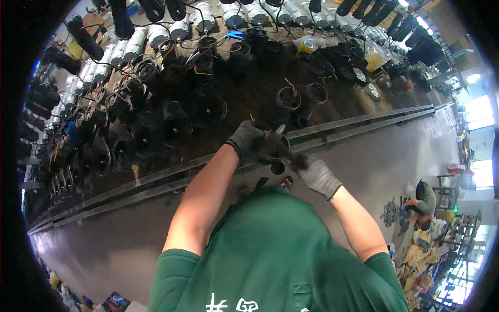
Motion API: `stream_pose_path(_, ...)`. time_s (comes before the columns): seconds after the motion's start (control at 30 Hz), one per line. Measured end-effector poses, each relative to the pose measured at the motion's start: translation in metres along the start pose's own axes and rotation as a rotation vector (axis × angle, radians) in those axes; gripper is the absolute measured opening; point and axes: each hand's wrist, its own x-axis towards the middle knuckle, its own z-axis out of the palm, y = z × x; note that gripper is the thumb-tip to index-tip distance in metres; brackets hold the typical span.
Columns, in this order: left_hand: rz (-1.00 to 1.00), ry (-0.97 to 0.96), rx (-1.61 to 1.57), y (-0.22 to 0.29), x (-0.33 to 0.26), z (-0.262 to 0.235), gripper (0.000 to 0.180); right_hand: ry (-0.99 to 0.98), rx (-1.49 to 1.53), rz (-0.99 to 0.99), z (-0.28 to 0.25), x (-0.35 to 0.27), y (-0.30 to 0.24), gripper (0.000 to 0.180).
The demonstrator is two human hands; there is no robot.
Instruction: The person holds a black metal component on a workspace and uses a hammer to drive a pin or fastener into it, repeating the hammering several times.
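My left hand (245, 138), in a grey knit glove, is closed on the upper left side of a black round housing (264, 153) at the bench's front edge. My right hand (316, 176), gloved alike, is wrapped round the dark handle of what looks like a hammer (288, 153). Its head lies over the housing's opening, and a shiny metal end shows there. What is inside the housing is hidden. Just beyond, a black cup-shaped housing (288, 99) with red and yellow wires stands on the dark bench.
Rows of black housings (123, 151) fill the bench's left side. White cylinders (204, 20) with black cables line the back, near a blue-handled tool (235, 35). A metal rail (358, 118) runs along the front edge. Another person (425, 200) crouches far right beside a pile of small parts.
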Motion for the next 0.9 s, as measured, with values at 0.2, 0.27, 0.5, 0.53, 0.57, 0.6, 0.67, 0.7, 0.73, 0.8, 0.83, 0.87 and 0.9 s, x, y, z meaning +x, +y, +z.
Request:
stream_pose_path(0.2, -0.083, 0.064, 0.265, -0.02, 0.02, -0.021, 0.024, 0.32, 0.597, -0.133, -0.004, -0.013, -0.024, 0.036)
stream_pose_path(0.27, -0.072, 0.058, 0.334, -0.013, 0.012, -0.011, 0.023, 0.215, 0.53, -0.118, 0.009, -0.006, -0.02, 0.039)
stream_pose_path(0.5, -0.057, 0.116, 0.408, 0.021, -0.013, 0.016, 0.024, 0.07, 0.056, -0.028, -0.012, 0.005, 0.031, 0.033)
stream_pose_path(0.53, -0.079, 0.158, 0.46, 0.024, -0.012, 0.018, 0.026, 0.161, 0.138, -0.028, -0.014, 0.001, 0.035, 0.032)
stream_pose_path(0.57, -0.101, 0.192, 0.504, 0.024, -0.013, 0.021, 0.028, 0.277, 0.245, 0.03, -0.012, 0.0, 0.036, 0.03)
stream_pose_path(0.6, -0.073, 0.207, 0.546, 0.024, -0.014, 0.023, 0.028, 0.34, 0.377, 0.131, -0.009, -0.001, 0.037, 0.028)
stream_pose_path(0.67, -0.014, 0.217, 0.629, 0.025, -0.016, 0.027, 0.026, 0.392, 0.437, 0.129, 0.006, 0.005, 0.039, 0.03)
stream_pose_path(0.7, -0.024, 0.207, 0.605, 0.024, -0.017, 0.028, 0.026, 0.408, 0.439, 0.17, 0.014, 0.01, 0.04, 0.031)
stream_pose_path(0.73, -0.042, 0.204, 0.584, 0.024, -0.019, 0.029, 0.026, 0.428, 0.095, -0.085, 0.012, 0.014, 0.047, 0.032)
stream_pose_path(0.8, -0.036, 0.217, 0.582, 0.024, -0.022, 0.03, 0.027, 0.282, -0.387, -0.265, 0.009, 0.015, 0.056, 0.035)
stream_pose_path(0.83, -0.017, 0.226, 0.599, 0.023, -0.022, 0.03, 0.027, 0.235, -0.343, -0.197, 0.006, 0.014, 0.059, 0.037)
stream_pose_path(0.87, 0.008, 0.246, 0.615, 0.023, -0.022, 0.031, 0.027, 0.154, -0.048, 0.058, 0.0, 0.002, 0.062, 0.037)
stream_pose_path(0.9, -0.003, 0.258, 0.618, 0.023, -0.022, 0.031, 0.028, 0.096, 0.244, 0.281, -0.005, -0.011, 0.062, 0.037)
